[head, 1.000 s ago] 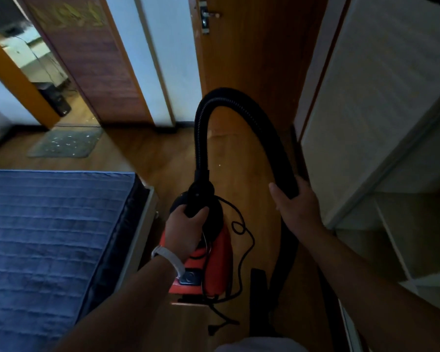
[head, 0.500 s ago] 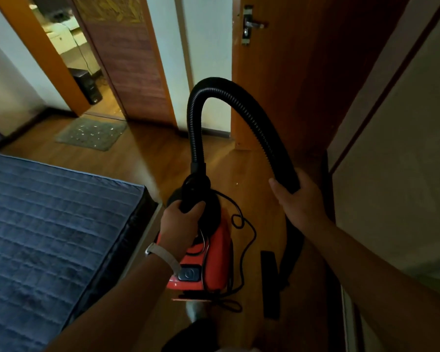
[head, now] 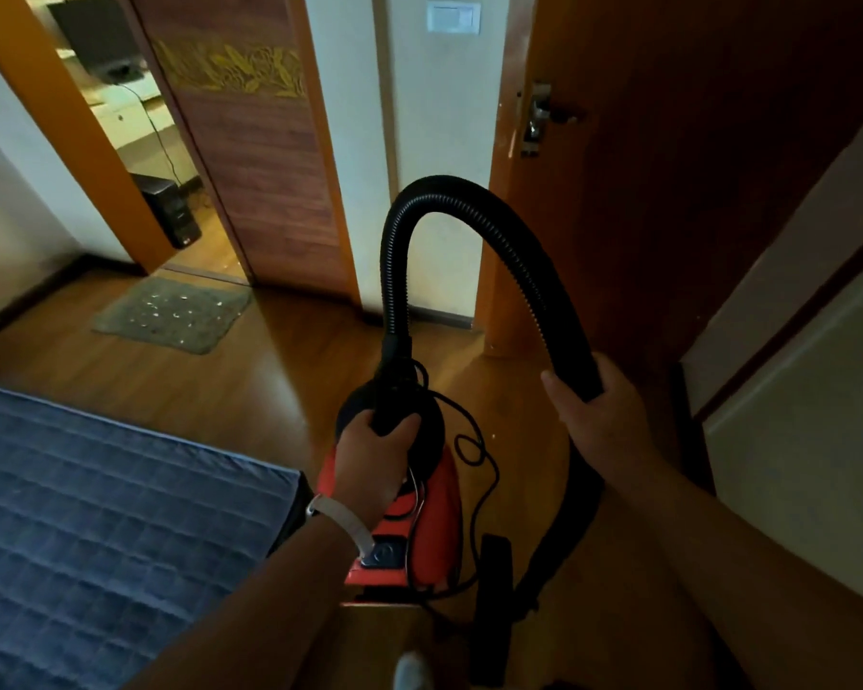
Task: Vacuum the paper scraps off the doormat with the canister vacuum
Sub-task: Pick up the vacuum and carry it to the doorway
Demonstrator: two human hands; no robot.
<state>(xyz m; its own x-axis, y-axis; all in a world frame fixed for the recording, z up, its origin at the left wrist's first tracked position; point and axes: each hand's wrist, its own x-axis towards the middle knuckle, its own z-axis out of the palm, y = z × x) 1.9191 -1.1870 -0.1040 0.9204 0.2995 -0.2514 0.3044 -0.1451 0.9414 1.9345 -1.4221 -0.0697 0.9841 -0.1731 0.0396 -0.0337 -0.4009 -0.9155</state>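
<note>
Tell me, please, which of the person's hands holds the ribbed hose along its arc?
The right hand, gripping the black hose on its descending side; the left hand instead grips the black fitting atop the red canister vacuum.

The canister vacuum (head: 419,520) is red-orange with a black, ribbed hose (head: 494,241). The doormat (head: 170,316) is grey-green, flecked with white paper scraps (head: 180,313). The mattress (head: 96,515) is blue, quilted in squares. The floor (head: 270,371) is warm brown wood.
</note>
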